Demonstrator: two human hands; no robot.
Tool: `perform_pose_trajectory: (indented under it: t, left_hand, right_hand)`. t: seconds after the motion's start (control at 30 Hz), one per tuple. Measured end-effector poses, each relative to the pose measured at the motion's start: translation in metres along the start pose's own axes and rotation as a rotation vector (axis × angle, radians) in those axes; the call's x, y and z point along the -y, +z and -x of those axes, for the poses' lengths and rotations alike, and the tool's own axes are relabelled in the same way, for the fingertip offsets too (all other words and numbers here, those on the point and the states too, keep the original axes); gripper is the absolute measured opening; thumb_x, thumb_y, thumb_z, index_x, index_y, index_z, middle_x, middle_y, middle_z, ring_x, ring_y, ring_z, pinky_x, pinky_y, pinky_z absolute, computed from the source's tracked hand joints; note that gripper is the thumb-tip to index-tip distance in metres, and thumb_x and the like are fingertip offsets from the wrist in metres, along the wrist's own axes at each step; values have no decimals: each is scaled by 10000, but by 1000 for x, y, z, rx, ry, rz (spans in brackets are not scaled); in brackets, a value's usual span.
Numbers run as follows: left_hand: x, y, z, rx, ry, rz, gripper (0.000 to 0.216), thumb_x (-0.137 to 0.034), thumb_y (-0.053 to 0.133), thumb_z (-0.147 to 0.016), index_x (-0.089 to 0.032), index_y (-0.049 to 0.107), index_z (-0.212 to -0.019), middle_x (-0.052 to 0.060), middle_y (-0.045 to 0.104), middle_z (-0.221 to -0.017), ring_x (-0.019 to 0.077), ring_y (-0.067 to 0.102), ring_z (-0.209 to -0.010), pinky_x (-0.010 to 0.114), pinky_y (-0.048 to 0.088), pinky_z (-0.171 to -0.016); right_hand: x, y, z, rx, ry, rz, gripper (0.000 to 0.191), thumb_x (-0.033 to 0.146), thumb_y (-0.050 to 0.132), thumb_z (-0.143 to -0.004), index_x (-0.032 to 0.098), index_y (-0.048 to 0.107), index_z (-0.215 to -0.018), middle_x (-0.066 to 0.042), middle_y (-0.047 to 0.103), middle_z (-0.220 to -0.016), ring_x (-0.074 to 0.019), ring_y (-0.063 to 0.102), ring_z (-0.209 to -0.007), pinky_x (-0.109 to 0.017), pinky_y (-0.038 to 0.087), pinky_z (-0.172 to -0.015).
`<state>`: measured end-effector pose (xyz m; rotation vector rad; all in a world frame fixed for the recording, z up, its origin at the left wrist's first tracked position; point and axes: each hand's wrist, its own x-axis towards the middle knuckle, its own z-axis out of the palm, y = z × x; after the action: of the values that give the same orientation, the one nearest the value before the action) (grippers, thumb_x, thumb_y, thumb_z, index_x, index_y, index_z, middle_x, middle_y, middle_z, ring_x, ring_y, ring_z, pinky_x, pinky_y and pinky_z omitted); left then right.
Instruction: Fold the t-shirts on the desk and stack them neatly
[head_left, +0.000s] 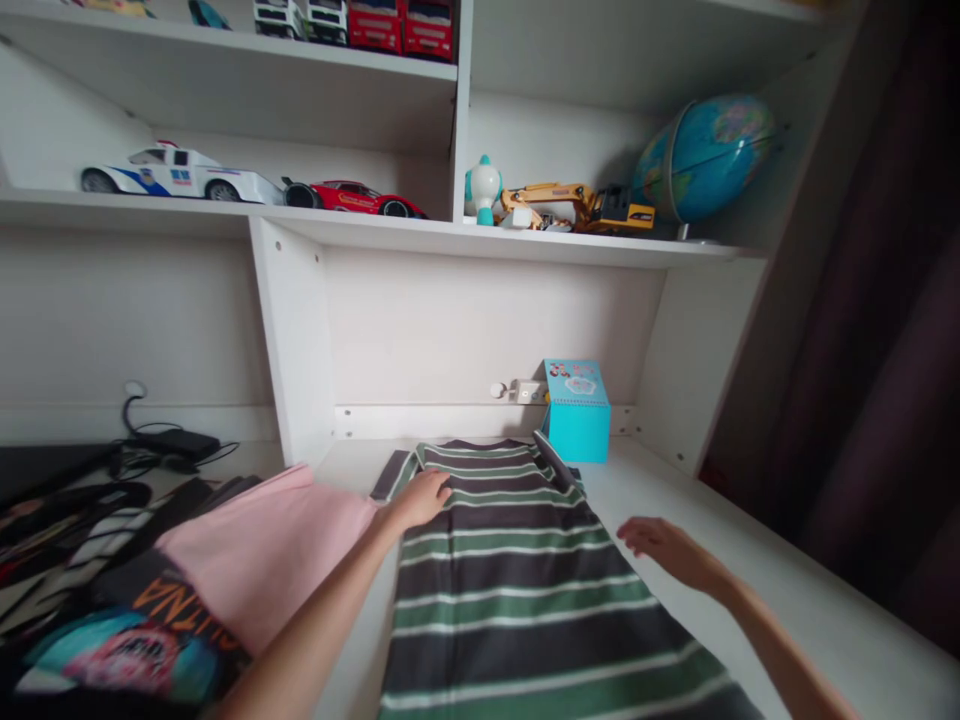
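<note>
A dark grey shirt with green and white stripes (510,590) lies spread flat on the white desk (757,560). My left hand (421,499) rests on its upper left part near the shoulder, fingers pressed on the cloth. My right hand (667,549) hovers at the shirt's right edge, fingers apart, holding nothing. A pink garment (270,550) lies just left of the striped shirt, under my left forearm.
A turquoise box (576,412) stands at the back of the desk behind the shirt. A heap of dark printed clothes (127,630) and cables (161,442) fills the left. Shelves above carry toy cars (180,172), a yellow toy excavator (577,207) and a globe (701,155).
</note>
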<state>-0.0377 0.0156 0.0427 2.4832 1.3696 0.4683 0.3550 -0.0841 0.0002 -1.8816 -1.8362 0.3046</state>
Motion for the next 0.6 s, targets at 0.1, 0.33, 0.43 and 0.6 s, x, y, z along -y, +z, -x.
perform_pose_trajectory:
  t: [0.1, 0.33, 0.43, 0.6]
  left_hand:
    - [36, 20, -40, -47, -125, -66, 428, -201, 347, -859, -78, 457, -1254, 158, 429, -1331, 219, 359, -1243, 337, 258, -1017]
    - [98, 35, -47, -6, -262, -97, 496, -252, 264, -878, -171, 298, -1365, 156, 340, -1392, 325, 285, -1276, 547, 262, -957]
    - [109, 41, -41, 0, -301, -175, 563, -323, 277, -872, -208, 155, -1409, 118, 271, -1432, 317, 216, -1307, 548, 213, -990]
    - [114, 42, -40, 77, -467, -285, 572, -436, 232, -865, -218, 233, -1393, 71, 166, -1470, 320, 130, -1331, 569, 181, -1004]
  right_hand:
    - [5, 22, -53, 41, 73, 16, 258, 206, 412, -840, 162, 666, -858, -18, 681, -817, -125, 631, -689, -229, 465, -685]
    - [-7, 59, -133, -99, 336, 111, 279, 365, 501, -859, 163, 556, -1043, -46, 571, -1068, -178, 561, -935, -369, 468, -806]
    - [-1, 75, -149, -118, 366, 122, 318, 357, 501, -860, 164, 515, -1112, -62, 551, -1105, -179, 556, -945, -385, 467, -808]
    - [18, 92, -154, -84, 322, 140, 249, 317, 553, -818, 164, 576, -1012, -37, 617, -961, -160, 587, -860, -326, 468, -749]
